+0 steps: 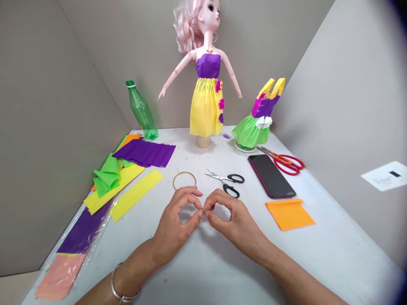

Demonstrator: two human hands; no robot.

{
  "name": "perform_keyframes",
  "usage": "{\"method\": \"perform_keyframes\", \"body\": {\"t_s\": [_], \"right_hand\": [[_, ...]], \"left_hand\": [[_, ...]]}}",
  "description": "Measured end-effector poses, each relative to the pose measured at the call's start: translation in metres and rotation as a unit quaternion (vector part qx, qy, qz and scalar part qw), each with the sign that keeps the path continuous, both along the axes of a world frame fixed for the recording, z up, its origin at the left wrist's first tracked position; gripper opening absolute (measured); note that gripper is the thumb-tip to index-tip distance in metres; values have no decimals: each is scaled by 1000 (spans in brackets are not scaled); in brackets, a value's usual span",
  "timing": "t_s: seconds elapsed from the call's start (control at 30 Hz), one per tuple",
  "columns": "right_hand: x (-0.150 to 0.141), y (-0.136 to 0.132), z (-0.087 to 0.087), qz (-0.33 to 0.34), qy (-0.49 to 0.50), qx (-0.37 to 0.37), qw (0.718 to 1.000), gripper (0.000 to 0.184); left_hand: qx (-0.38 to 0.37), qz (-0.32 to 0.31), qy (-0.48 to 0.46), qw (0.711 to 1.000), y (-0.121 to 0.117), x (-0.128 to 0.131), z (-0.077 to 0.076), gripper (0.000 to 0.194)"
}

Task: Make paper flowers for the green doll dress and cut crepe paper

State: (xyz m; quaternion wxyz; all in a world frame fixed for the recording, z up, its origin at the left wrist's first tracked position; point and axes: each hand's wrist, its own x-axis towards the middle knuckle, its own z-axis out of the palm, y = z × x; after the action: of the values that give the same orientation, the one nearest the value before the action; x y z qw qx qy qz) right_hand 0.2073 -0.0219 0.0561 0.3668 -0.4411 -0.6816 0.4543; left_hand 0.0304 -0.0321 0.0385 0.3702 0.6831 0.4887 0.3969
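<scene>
Over the middle of the white table, my left hand and my right hand meet fingertip to fingertip. Each pinches thumb against index finger. Between the tips is a tiny speck, too small to name. A thin gold bangle lies just beyond my left fingers. Small black-handled scissors rest with blades parted beyond my right hand. A silver bangle is around my left wrist.
Yellow, green and purple crepe paper lie left, near a green bottle. A doll stands behind. Right are a small dress, red scissors, a phone and folded orange paper.
</scene>
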Motion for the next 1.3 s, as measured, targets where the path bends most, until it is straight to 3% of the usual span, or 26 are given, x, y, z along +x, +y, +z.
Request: {"method": "perform_keyframes", "body": {"t_s": [0.47, 0.73, 1.03, 1.3], "right_hand": [[1, 0, -1, -7, 5, -26, 1000, 11], [1, 2, 0, -22, 3, 10, 1000, 13], [2, -1, -5, -21, -11, 72, 997, 12], [2, 0, -7, -24, -15, 78, 997, 12]], "left_hand": [[48, 24, 26, 998, 0, 1, -1, 5], [202, 34, 79, 976, 0, 0, -1, 11], [198, 34, 90, 976, 1, 0, -2, 10], [194, 27, 75, 978, 1, -1, -4, 12]]}}
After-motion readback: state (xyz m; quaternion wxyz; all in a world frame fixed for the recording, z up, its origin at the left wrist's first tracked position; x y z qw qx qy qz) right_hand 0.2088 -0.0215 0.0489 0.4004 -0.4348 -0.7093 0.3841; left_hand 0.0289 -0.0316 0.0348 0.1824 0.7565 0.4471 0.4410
